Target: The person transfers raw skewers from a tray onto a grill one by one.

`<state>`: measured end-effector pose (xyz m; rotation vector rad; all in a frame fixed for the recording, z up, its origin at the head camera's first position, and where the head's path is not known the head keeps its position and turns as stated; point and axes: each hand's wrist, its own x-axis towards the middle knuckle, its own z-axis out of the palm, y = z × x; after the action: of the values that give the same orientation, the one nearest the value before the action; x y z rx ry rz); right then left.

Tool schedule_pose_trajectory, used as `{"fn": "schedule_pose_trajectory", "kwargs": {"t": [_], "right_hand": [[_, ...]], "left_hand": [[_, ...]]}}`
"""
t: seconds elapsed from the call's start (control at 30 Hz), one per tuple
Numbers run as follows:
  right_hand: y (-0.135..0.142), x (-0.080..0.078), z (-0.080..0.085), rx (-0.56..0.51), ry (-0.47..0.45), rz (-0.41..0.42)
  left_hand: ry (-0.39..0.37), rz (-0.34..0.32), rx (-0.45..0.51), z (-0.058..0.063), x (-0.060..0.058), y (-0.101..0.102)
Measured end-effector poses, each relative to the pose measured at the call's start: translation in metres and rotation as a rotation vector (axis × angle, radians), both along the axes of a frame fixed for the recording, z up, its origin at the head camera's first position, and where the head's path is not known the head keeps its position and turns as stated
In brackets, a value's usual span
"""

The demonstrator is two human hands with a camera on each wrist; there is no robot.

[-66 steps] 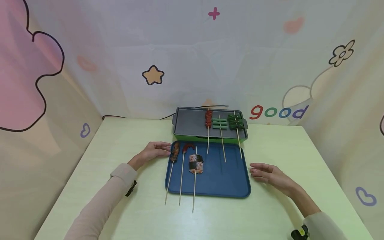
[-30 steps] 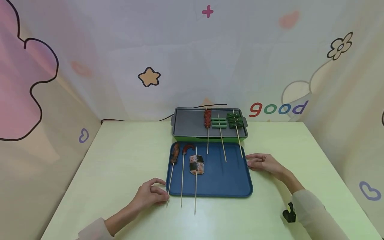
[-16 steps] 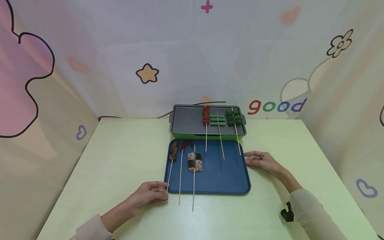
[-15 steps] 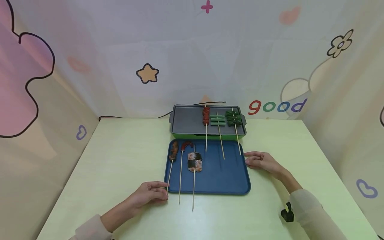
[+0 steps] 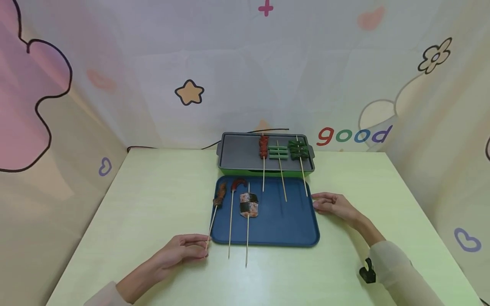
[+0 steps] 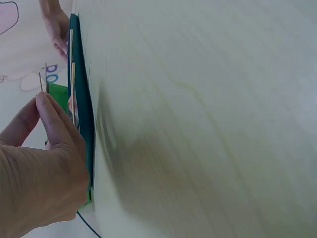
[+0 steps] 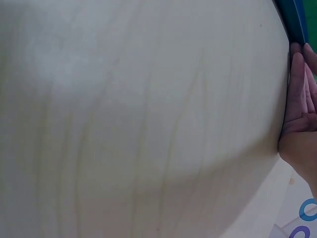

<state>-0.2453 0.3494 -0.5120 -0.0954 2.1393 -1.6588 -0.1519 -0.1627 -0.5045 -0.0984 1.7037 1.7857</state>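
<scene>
Between thumb and fingertips, my left hand (image 5: 180,253) pinches the lower end of a brown meat skewer (image 5: 219,195). Its stick slants up from my fingers, and the meat lies over the left rim of the blue tray (image 5: 283,225). In the left wrist view the left hand (image 6: 44,153) shows the pinch with the stick tip above it. On the tray rest a skewer with a curled red piece (image 5: 239,183) and a banded pink-and-black skewer (image 5: 249,205). My right hand (image 5: 338,207) touches the tray's right edge with relaxed fingers; the right wrist view shows these fingers (image 7: 297,84) at the rim.
Behind the tray stands a green grill with a grey plate (image 5: 239,153). On its right side lie a red skewer (image 5: 263,147), a green-stick skewer (image 5: 278,152) and a leafy green skewer (image 5: 298,150), their sticks reaching over the tray. A patterned cloth (image 5: 245,85) hangs behind the table.
My left hand has come down from the tray's upper left side to the stick's end and shifted the meat skewer slightly left. My right hand has moved in to the tray's right edge.
</scene>
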Motion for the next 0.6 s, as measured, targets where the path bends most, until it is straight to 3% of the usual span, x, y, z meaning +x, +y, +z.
{"fn": "schedule_pose_trajectory", "kwargs": {"t": [0.27, 0.6], "right_hand": [[0.0, 0.002, -0.001, 0.005, 0.013, 0.016], [-0.001, 0.003, 0.0, 0.02, 0.03, -0.001]], "left_hand": [[0.008, 0.064, 0.068, -0.002, 0.0, -0.016], [0.003, 0.154, 0.171, 0.004, -0.025, -0.02]]}}
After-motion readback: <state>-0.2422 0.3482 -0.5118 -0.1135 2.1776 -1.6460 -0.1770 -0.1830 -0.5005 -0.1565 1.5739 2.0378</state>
